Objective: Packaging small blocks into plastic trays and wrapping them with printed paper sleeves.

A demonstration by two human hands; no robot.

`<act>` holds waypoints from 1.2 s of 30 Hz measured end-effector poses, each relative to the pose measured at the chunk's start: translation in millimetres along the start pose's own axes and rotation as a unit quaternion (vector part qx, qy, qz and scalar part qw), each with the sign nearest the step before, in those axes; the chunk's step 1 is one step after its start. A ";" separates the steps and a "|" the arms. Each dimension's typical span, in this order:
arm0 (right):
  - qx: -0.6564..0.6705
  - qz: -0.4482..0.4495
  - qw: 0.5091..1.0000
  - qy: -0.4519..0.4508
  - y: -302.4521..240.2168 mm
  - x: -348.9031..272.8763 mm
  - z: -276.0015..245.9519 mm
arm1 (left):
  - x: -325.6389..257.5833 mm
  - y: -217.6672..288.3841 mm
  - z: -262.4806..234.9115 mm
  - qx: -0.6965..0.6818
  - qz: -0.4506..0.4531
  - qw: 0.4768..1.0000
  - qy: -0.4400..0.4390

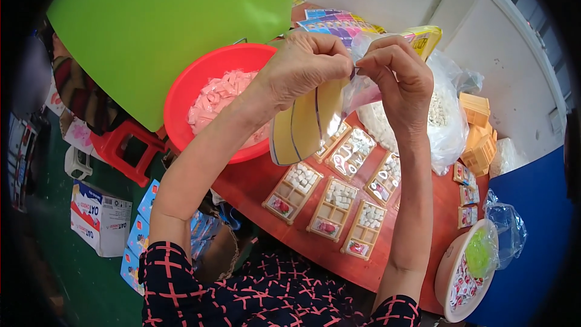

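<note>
Both hands pinch a clear plastic bag in the air above the red table's far edge.

The red table (254,188) carries a red basin (200,79) of pink pieces at its left edge, a large sack of white pieces (445,124) at the far right edge, and divided trays (333,206) along the near edge. The left hand (305,66) and right hand (396,75) are both closed on the mouth of the clear bag (311,124), which hangs loose, glossy and yellowish. A slipped pinch could likely drop it onto the filled trays, scattering their small white pieces.
</note>
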State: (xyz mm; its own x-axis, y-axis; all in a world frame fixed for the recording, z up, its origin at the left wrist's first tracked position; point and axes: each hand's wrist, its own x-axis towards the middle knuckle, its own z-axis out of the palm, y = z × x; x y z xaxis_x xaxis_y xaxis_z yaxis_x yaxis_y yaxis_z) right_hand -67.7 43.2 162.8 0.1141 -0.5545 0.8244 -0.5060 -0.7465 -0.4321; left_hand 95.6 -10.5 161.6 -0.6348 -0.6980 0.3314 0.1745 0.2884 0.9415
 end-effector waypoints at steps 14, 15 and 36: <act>-0.097 -0.002 0.994 0.043 -2.7 -18.9 -6.1 | -11.5 -6.4 22.4 -0.013 0.011 0.999 0.040; -0.131 -0.024 0.991 0.030 -0.9 -20.8 -7.5 | -10.0 -6.9 22.7 -0.023 0.000 0.999 0.039; -0.164 -0.052 0.982 0.072 -0.8 -32.2 -18.9 | -8.2 -1.7 31.0 -0.033 -0.018 0.999 -0.012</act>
State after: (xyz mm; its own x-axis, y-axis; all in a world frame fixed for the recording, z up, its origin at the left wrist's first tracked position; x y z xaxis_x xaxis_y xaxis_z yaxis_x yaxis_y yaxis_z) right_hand -87.1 68.6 143.5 0.0703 -0.4060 0.9112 -0.7491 -0.6247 -0.2206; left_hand 77.1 15.1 155.4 -0.6599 -0.6908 0.2956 0.1988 0.2188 0.9553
